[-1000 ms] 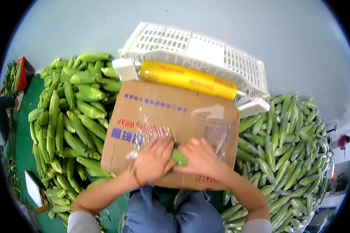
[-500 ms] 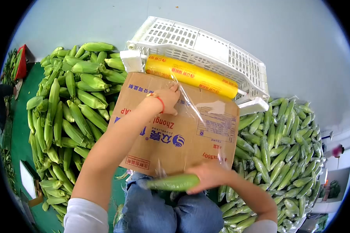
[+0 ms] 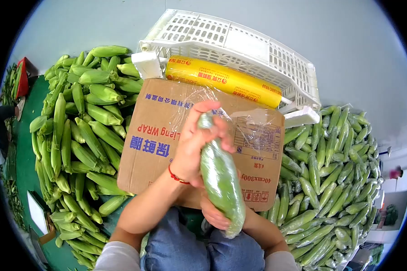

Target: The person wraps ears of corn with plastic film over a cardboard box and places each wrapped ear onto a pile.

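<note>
Above the cardboard box, an ear of corn wrapped in clear film is held tilted, its narrow end up. My left hand, with a red cord at the wrist, has its fingers round the corn's upper end. Partly hidden behind the lower end, my right hand grips the corn from below. Loose clear film lies on the box. A yellow roll of film is mounted along the box's far edge.
Unwrapped corn is heaped on the left, and film-wrapped corn on the right. Behind the roll stands a white plastic crate. A red container and part of a person show at the far left.
My left hand has left the film near the roll and taken hold of the corn. The corn has risen from the box's near edge and turned from nearly level to upright-tilted.
</note>
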Demonstrator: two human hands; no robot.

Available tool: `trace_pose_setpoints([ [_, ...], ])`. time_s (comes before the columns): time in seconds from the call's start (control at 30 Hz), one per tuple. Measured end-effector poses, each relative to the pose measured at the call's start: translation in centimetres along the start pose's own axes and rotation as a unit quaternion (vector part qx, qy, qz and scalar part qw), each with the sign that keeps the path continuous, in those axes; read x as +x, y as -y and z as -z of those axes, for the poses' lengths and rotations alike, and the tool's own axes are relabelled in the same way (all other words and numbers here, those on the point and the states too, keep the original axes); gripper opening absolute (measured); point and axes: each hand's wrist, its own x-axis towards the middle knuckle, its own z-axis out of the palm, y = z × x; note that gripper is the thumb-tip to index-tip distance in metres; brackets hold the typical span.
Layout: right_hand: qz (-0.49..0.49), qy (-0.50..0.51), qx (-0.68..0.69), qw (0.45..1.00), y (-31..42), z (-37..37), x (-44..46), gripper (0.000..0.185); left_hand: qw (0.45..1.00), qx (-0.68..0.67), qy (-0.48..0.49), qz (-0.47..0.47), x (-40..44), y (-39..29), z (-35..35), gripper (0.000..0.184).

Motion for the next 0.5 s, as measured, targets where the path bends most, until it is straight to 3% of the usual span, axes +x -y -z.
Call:
trace_pose_setpoints([
  [0.03, 0.012, -0.04, -0.052, 0.998, 0.1, -0.1, 0.2, 0.088, 0.993, 0.063, -0.1, 0.009, 0.2, -0.5, 0.2, 0.028],
  [0.1, 0.005, -0.146, 0.011, 0.989, -0.5, -0.1, -1.3, 0.075, 0.955, 0.202, -0.218, -0.005, -0.5, -0.4, 3.3, 0.02],
  [0.13, 0.04, -0.22, -0.123, 0.967, -0.5, 0.4, -2.2, 0.067, 0.932, 0.254, -0.257, -0.019, -1.2, -1.1, 3.5, 0.023],
  [0.17, 0.071, -0.291, -0.255, 0.919, -0.5, 1.1, -3.2, 0.061, 0.914, 0.331, -0.221, -0.075, -2.3, -0.8, 5.9, 0.022],
  [0.2, 0.095, -0.36, -0.379, 0.847, -0.5, 1.5, -4.1, 0.057, 0.903, 0.362, -0.221, -0.071, -3.5, -0.6, 6.7, 0.022],
  [0.23, 0.142, -0.393, -0.414, 0.809, 0.3, 0.7, -4.5, 0.05, 0.892, 0.391, -0.218, -0.064, -4.5, -0.2, 7.3, 0.022],
  [0.3, 0.349, -0.365, -0.629, 0.591, 1.5, 2.8, -5.5, 0.047, 0.841, 0.488, -0.226, -0.063, -5.9, -1.0, 6.7, 0.022],
  [0.37, 0.527, -0.382, -0.562, 0.51, 1.2, 1.3, -6.2, 0.018, 0.901, 0.36, -0.235, 0.06, -7.4, 0.1, 6.7, 0.037],
  [0.4, 0.57, -0.361, -0.538, 0.505, 1.3, -0.3, -5.1, 0.018, 0.908, 0.296, -0.261, 0.138, -8.0, 0.5, 5.7, 0.043],
  [0.47, 0.655, -0.306, -0.483, 0.495, 2.6, -2.1, -2.8, 0.021, 0.876, 0.28, -0.185, 0.346, -10.3, -0.1, 6.7, 0.064],
  [0.5, 0.599, -0.211, -0.46, 0.62, 3.1, -2.1, -3.0, 0.021, 0.84, 0.316, -0.161, 0.409, -11.9, 0.8, 7.9, 0.076],
])
